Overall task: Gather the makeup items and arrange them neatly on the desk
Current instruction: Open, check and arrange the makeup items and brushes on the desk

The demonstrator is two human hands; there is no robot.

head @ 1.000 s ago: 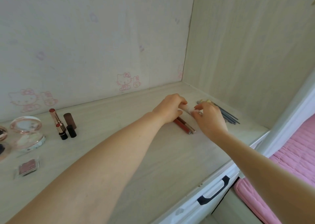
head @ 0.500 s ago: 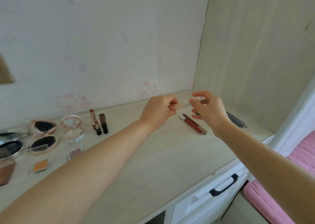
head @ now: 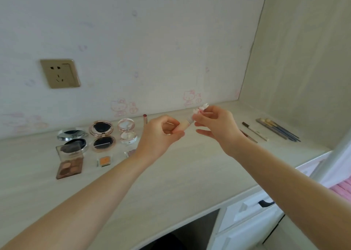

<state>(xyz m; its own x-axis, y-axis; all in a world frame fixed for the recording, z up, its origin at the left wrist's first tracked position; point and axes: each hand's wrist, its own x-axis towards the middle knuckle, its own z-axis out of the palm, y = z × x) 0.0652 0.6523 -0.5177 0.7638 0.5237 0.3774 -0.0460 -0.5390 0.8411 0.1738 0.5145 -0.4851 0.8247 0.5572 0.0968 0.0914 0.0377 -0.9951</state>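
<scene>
Above the middle of the pale wooden desk point(head: 171, 173) I hold a small peach tube point(head: 185, 126) between both hands. My left hand point(head: 161, 133) grips its body. My right hand point(head: 214, 124) pinches its white figured cap point(head: 201, 109) at the upper end. On the desk to the left lie open compacts point(head: 102, 135), an eyeshadow palette point(head: 69, 164), a clear round case point(head: 127, 131) and a small orange pan point(head: 104, 161). A lipstick point(head: 145, 119) stands behind my left hand. To the right lie a white pen point(head: 254, 131), a brown pencil point(head: 249, 137) and several blue brushes point(head: 277, 129).
A brass wall socket point(head: 59, 73) sits on the back wall at left. A wooden side panel point(head: 303, 59) closes the desk at right. White drawers with a black handle point(head: 266, 203) are below the front edge, and pink bedding point(head: 341, 189) shows at far right.
Both hands lifted the tube off the desk from beside the pencils and brought it up and leftward. The view swung left, bringing the compacts and socket into sight.
</scene>
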